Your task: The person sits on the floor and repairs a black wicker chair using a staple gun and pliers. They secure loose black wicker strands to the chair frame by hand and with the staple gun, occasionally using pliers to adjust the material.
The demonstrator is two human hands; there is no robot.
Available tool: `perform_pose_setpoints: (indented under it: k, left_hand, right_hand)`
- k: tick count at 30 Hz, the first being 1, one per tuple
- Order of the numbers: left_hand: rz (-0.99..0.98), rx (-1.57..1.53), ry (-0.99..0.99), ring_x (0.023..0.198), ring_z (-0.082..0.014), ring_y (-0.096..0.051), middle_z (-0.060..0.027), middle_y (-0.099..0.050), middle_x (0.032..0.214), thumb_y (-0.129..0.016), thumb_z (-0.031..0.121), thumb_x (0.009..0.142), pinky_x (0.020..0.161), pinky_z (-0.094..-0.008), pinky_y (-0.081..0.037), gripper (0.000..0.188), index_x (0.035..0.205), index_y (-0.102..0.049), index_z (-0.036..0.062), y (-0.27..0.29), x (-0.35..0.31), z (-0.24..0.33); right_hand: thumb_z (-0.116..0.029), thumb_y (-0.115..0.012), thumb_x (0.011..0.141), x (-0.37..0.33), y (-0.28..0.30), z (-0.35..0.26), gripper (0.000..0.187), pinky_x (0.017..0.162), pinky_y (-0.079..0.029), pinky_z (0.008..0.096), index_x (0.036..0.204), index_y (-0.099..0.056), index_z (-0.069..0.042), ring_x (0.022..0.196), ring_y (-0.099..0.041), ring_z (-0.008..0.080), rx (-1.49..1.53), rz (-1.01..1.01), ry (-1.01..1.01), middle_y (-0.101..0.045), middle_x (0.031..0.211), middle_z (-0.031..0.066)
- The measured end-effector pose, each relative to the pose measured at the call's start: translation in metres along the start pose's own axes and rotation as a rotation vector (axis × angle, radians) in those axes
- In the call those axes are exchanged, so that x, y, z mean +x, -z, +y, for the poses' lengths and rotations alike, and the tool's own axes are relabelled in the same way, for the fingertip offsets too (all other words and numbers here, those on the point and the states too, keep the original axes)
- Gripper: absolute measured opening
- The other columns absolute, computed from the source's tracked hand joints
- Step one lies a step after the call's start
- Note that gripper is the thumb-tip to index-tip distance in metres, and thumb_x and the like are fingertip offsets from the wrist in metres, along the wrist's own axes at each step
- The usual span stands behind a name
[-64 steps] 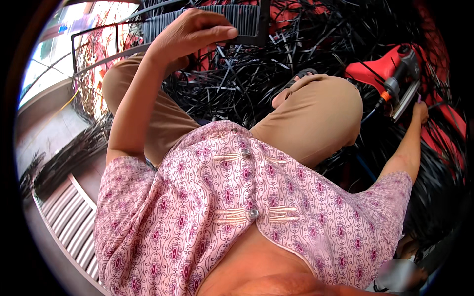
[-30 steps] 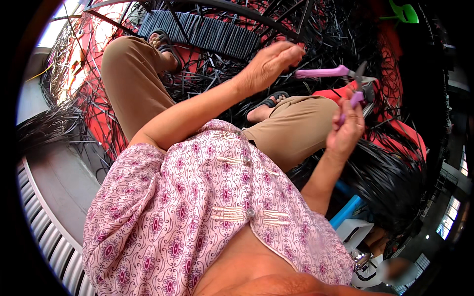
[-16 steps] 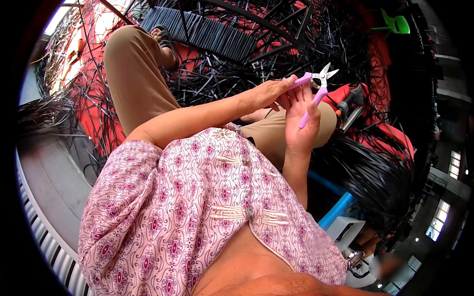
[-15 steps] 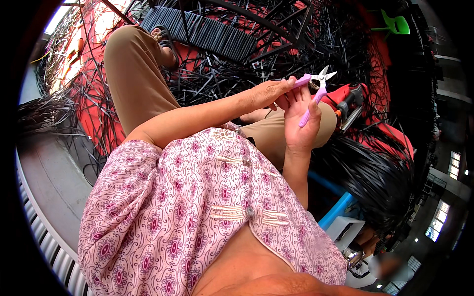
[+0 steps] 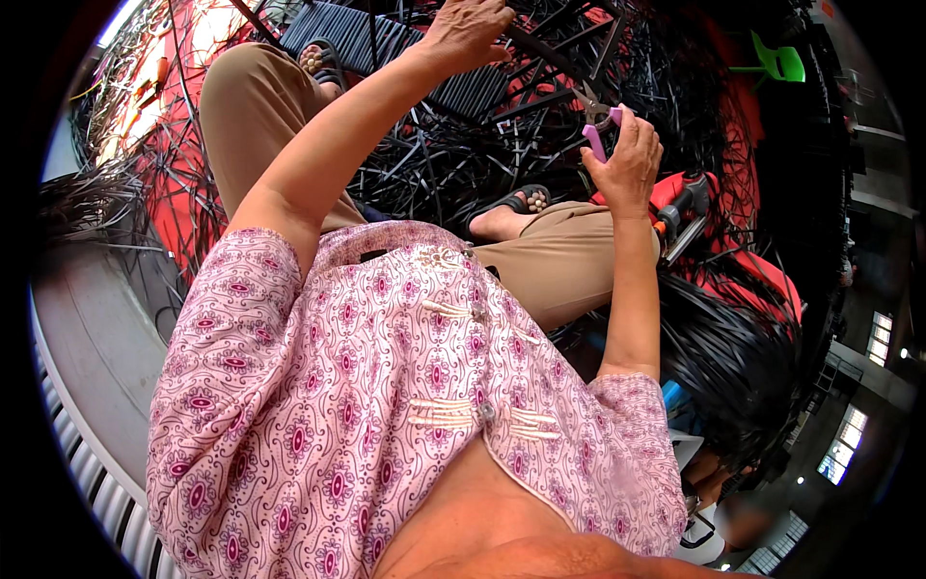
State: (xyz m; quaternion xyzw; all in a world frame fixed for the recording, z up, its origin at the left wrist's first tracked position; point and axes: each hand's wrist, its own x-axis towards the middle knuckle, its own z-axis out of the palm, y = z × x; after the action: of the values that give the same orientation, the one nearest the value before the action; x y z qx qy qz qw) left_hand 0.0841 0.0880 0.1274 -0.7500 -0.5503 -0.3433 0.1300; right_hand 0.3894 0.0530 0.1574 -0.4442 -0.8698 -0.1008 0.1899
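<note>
My right hand (image 5: 627, 164) is closed round a pair of pruning shears (image 5: 594, 143) with lilac handles. The blades point up and left, spread apart, over a tangle of black strips. At the top of the head view, my left hand (image 5: 468, 34) reaches out with its thumb apart from its fingers. I see nothing held in it. Its fingertips are beside a bar of the black metal frame (image 5: 559, 66); whether they touch it I cannot tell. Left of and below this hand, a panel of tightly set dark strips (image 5: 338, 39) spans part of the frame.
Loose black strips (image 5: 424, 164) cover much of the red floor (image 5: 178, 227) round my sandalled feet. A black tool with an orange part (image 5: 687, 205) lies by my right knee. Beyond it is a thick bundle of black strips (image 5: 733, 338). A green chair (image 5: 776, 58) stands far right.
My hands have moved apart. The left went up toward the black frame; the right lifted, and its fingers closed round the shears that lay across its open palm.
</note>
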Motion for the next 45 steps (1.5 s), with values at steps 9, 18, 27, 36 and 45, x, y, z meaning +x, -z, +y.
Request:
perform_pose_setpoints:
  k: [9, 18, 27, 36, 45]
  left_hand:
    - [-0.093, 0.003, 0.012, 0.092, -0.0250, -0.055, -0.0061, -0.057, 0.088, -0.079, 0.035, 0.065, 0.084, -0.0420, -0.037, 0.037, 0.088, -0.062, 0.0115, -0.008, 0.000, -0.003]
    - [-0.116, 0.011, 0.034, 0.091, -0.0255, -0.055, -0.0069, -0.057, 0.087, -0.074, 0.029, 0.067, 0.083, -0.0423, -0.037, 0.030, 0.088, -0.062, 0.0110, -0.016, 0.002, -0.003]
    - [-0.143, 0.077, 0.027, 0.094, -0.0266, -0.058, -0.0073, -0.061, 0.089, -0.075, 0.039, 0.072, 0.084, -0.0422, -0.041, 0.036, 0.090, -0.064, 0.0095, -0.016, 0.005, -0.001]
    - [-0.191, 0.097, 0.035, 0.099, -0.0206, -0.056, -0.0018, -0.060, 0.093, -0.078, 0.053, 0.068, 0.092, -0.0383, -0.035, 0.052, 0.098, -0.066, 0.0120, -0.016, 0.001, -0.002]
    - [-0.248, 0.100, -0.053, 0.101, -0.0251, -0.058, -0.0055, -0.064, 0.096, -0.065, 0.067, 0.077, 0.090, -0.0389, -0.036, 0.062, 0.105, -0.070, 0.0121, -0.002, 0.010, 0.012]
  right_hand:
    - [-0.029, -0.082, 0.069, 0.026, -0.023, 0.013, 0.071, 0.092, -0.042, 0.0443, 0.129, -0.051, -0.006, 0.104, -0.054, 0.0304, -0.081, 0.020, 0.125, -0.055, 0.110, 0.0108]
    - [-0.021, -0.086, 0.065, 0.035, -0.029, 0.019, 0.079, 0.088, -0.045, 0.0416, 0.133, -0.049, -0.008, 0.103, -0.056, 0.0283, -0.204, -0.029, 0.143, -0.056, 0.108, 0.0088]
    - [-0.017, -0.083, 0.068, 0.035, -0.041, 0.034, 0.070, 0.081, -0.048, 0.0400, 0.130, -0.051, -0.006, 0.093, -0.059, 0.0285, -0.211, 0.000, 0.194, -0.057, 0.099, 0.0091]
    - [-0.025, -0.082, 0.072, 0.035, -0.025, 0.035, 0.071, 0.081, -0.051, 0.0405, 0.131, -0.050, -0.002, 0.088, -0.061, 0.0309, 0.010, 0.055, 0.012, -0.059, 0.099, 0.0118]
    - [-0.052, -0.080, 0.073, -0.045, 0.030, 0.165, 0.111, 0.080, -0.052, 0.0335, 0.145, -0.026, 0.013, 0.086, -0.067, 0.0278, 0.192, 0.346, -0.859, -0.052, 0.129, 0.0278]
